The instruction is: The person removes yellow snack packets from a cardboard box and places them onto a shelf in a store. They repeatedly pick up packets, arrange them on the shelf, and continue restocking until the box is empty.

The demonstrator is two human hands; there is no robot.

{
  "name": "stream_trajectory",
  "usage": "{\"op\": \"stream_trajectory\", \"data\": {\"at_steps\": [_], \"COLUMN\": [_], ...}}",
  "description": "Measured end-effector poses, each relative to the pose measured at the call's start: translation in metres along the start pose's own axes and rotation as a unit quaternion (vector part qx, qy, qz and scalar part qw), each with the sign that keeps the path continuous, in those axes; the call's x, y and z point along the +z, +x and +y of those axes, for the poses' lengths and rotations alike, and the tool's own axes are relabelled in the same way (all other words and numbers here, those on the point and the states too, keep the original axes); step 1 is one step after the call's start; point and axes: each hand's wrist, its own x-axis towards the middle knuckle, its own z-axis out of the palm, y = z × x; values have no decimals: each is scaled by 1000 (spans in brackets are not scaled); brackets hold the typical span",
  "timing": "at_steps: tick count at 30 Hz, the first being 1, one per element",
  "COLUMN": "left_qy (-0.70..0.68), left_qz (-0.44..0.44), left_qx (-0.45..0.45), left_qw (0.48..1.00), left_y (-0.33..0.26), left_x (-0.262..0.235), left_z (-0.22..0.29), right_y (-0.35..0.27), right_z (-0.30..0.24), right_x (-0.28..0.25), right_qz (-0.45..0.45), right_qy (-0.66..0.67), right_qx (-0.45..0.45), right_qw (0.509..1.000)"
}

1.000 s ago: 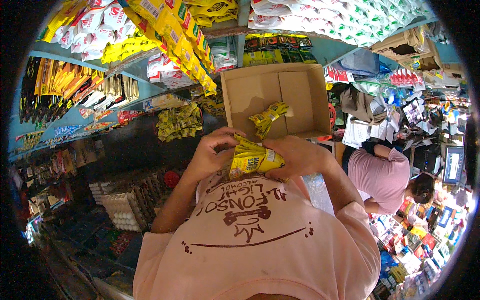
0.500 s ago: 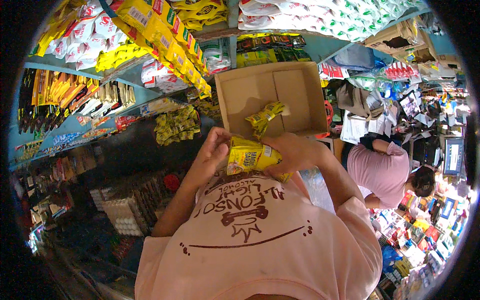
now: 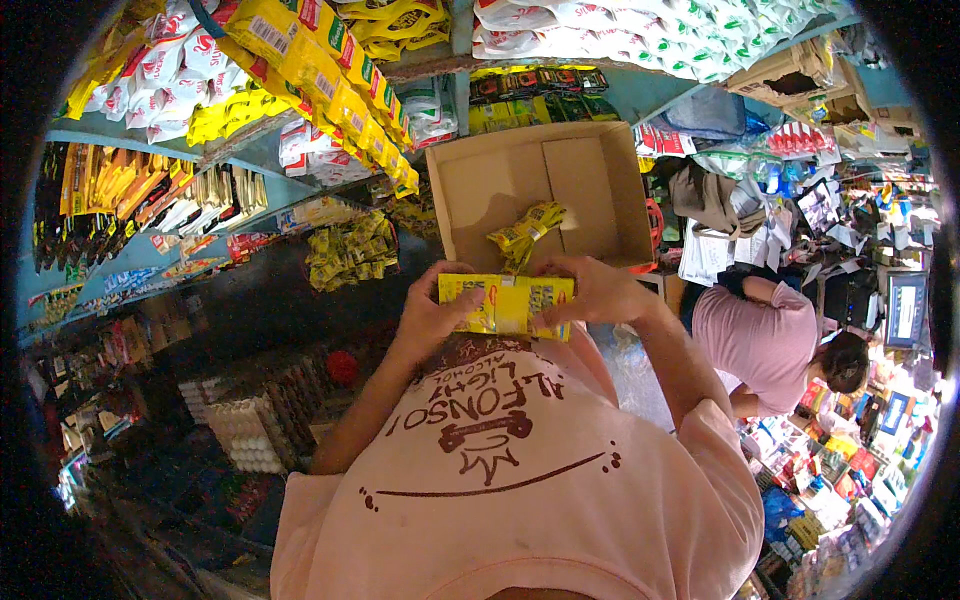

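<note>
My sachet strip [image 3: 508, 304] is yellow with red and blue print, cardboard box [image 3: 500, 190] plain tan, my shirt [image 3: 520, 480] pale pink with dark brown print.

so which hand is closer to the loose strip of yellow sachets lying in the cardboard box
Right. The right hand grips the yellow packet's right end just below the sachet strip in the cardboard box. The left hand holds the packet's left end, lower and farther left.

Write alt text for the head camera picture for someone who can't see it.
Both hands, left hand and right hand, hold a yellow packet strip stretched between them, in front of an open cardboard box with more yellow packets inside. Shop shelves surround them.
</note>
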Motion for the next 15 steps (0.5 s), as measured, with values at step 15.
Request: {"op": "stream_trajectory", "data": {"at_steps": [15], "left_qy": [-133], "left_qz": [-129], "left_qx": [-253], "left_qw": [950], "left_y": [55], "left_x": [-1], "left_z": [-9], "right_y": [44], "right_z": [46], "right_x": [-16], "right_qz": [149], "right_qy": [65], "right_qx": [-23], "right_qw": [987]}}
